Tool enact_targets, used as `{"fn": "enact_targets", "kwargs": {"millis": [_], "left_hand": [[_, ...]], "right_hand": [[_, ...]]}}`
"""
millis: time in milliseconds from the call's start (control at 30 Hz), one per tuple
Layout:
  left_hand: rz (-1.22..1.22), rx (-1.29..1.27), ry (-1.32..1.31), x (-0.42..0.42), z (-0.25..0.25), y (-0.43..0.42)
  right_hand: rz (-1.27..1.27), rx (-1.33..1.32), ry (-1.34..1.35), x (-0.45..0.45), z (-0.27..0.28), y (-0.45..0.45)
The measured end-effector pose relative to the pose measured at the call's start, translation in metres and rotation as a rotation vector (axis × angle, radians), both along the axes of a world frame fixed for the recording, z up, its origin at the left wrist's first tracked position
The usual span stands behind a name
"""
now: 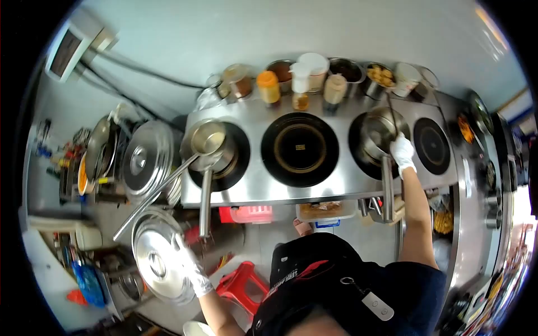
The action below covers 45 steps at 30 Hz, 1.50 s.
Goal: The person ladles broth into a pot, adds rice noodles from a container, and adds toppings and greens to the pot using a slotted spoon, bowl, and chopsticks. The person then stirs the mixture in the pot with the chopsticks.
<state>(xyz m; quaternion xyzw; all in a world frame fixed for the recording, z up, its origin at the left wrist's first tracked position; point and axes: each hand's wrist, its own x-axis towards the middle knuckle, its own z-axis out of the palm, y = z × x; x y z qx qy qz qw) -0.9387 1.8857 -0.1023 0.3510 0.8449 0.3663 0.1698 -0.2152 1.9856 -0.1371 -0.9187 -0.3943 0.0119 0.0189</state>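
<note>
My right hand (402, 153), in a white glove, is closed beside the rim of a steel saucepan (374, 147) on the right burner. From its fingers a thin dark rod-like utensil (392, 111) rises across the pan; its kind is not clear. Lower left, my left hand (190, 264), also gloved and slightly blurred, stretches its fingers along the right edge of a round steel lid (158, 260). Whether it touches the lid I cannot tell. On the left burner stands another saucepan (214, 159), with a long-handled ladle (208, 140) resting across it.
Seasoning containers line the back of the steel stove (252, 193), among them an orange-capped bottle (268, 88) and a white tub (314, 70). Another large lid (148, 157) stands at left. A red stool (245, 284) is on the floor near my body.
</note>
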Motion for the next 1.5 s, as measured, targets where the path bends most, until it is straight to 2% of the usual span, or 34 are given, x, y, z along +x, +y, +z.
{"fn": "enact_targets", "kwargs": {"millis": [33,67,133,167,200,233,267,300,367,400,433,467,500,533,567,600,700,767,867,933,967,1033,1067,1100,1133,1167,1200,1233,1267,1300,1333,1367,1433,1500], "left_hand": [[-0.017,-0.070,0.140,0.001,0.011,0.001],[-0.043,0.135,0.226,-0.005,0.007,-0.001],[-0.026,-0.017,0.401,0.026,0.042,0.008],[-0.009,-0.058,0.271,0.026,0.047,0.012],[0.002,0.030,0.083,0.017,0.041,0.011],[0.000,0.121,-0.109,0.008,0.023,0.013],[-0.056,0.147,-0.238,-0.021,-0.015,0.011],[-0.083,0.006,-0.279,0.005,0.025,0.016],[-0.165,-0.060,-0.404,-0.006,-0.003,0.018],[-0.258,-0.026,-0.318,-0.018,-0.022,0.020],[-0.316,-0.057,-0.352,-0.004,0.007,0.030],[-0.263,-0.163,-0.447,0.014,0.041,0.033],[-0.242,-0.122,-0.555,0.011,0.039,0.034],[-0.383,-0.032,-0.407,-0.030,-0.010,0.031],[-0.340,-0.058,-0.528,-0.027,0.002,0.030],[-0.374,-0.064,-0.509,-0.043,-0.012,0.027],[-0.402,-0.195,-0.572,-0.057,-0.019,0.024],[-0.392,-0.151,-0.581,-0.051,-0.016,0.026],[-0.303,-0.043,-0.568,-0.025,0.017,0.028],[-0.223,0.007,-0.628,-0.031,0.017,0.037],[-0.205,0.012,-0.766,-0.055,0.004,0.047],[-0.156,0.222,-0.910,-0.065,0.001,0.064],[-0.132,0.323,-1.073,-0.071,-0.005,0.073],[-0.097,0.440,-1.218,-0.080,-0.015,0.085],[-0.058,0.576,-1.345,-0.093,-0.020,0.094],[0.024,0.695,-1.364,-0.096,-0.008,0.103],[0.099,0.817,-1.375,-0.100,0.003,0.111],[0.221,0.901,-1.297,-0.088,0.016,0.126],[0.044,0.968,-1.291,-0.092,0.020,0.132],[-0.139,1.022,-1.278,-0.096,0.022,0.138],[-0.107,1.001,-1.172,-0.090,0.034,0.145],[-0.072,0.980,-1.070,-0.078,0.053,0.150],[-0.218,0.735,-0.608,-0.037,0.105,0.150],[-0.464,0.643,-0.146,0.025,0.182,0.133]], "right_hand": [[0.055,0.001,-0.025,0.008,-0.011,-0.002],[0.088,0.021,-0.039,0.016,-0.019,-0.004],[0.085,0.095,-0.073,0.035,-0.024,-0.009],[0.236,0.054,-0.163,0.057,-0.029,-0.015],[-0.027,0.164,-0.077,0.035,0.001,-0.015],[-0.102,0.229,-0.084,0.028,0.014,-0.018],[-0.024,0.380,-0.085,0.017,0.025,-0.022],[0.054,0.530,-0.086,0.001,0.035,-0.023],[0.311,0.786,-0.076,-0.057,0.054,-0.010],[0.295,0.663,-0.040,-0.080,0.062,-0.003],[0.258,0.541,-0.010,-0.098,0.074,0.003],[0.183,0.548,-0.034,-0.116,0.087,0.009],[0.153,0.556,-0.129,-0.098,0.072,0.010],[0.085,0.474,-0.243,-0.082,0.065,0.011],[0.028,0.431,-0.290,-0.061,0.054,0.009],[0.003,0.411,-0.320,-0.045,0.045,0.006],[-0.059,0.179,-0.230,0.000,-0.007,0.001],[-0.030,0.117,-0.209,0.007,-0.029,0.002],[0.026,0.149,-0.168,0.011,-0.049,0.011],[0.043,0.121,-0.187,0.011,-0.046,0.018],[0.033,0.136,-0.165,0.004,-0.039,0.016],[0.090,0.187,-0.398,-0.007,-0.018,0.016],[0.180,0.404,-0.491,-0.018,-0.003,0.017],[0.189,0.378,-0.432,-0.023,0.003,0.024],[0.205,0.394,-0.171,-0.046,0.025,0.033],[0.313,0.607,-0.232,-0.077,0.037,0.040],[0.356,0.713,0.074,-0.116,0.055,0.045],[0.625,0.841,0.151,-0.142,0.054,0.053],[0.554,0.744,0.601,-0.197,0.070,0.051],[0.677,0.633,0.923,-0.240,0.082,0.052],[0.808,0.500,1.207,-0.280,0.092,0.051],[0.830,0.312,1.459,-0.320,0.101,0.048],[0.803,-0.015,2.039,-0.387,0.109,0.042],[0.564,-0.329,2.477,-0.430,0.134,0.045]]}}
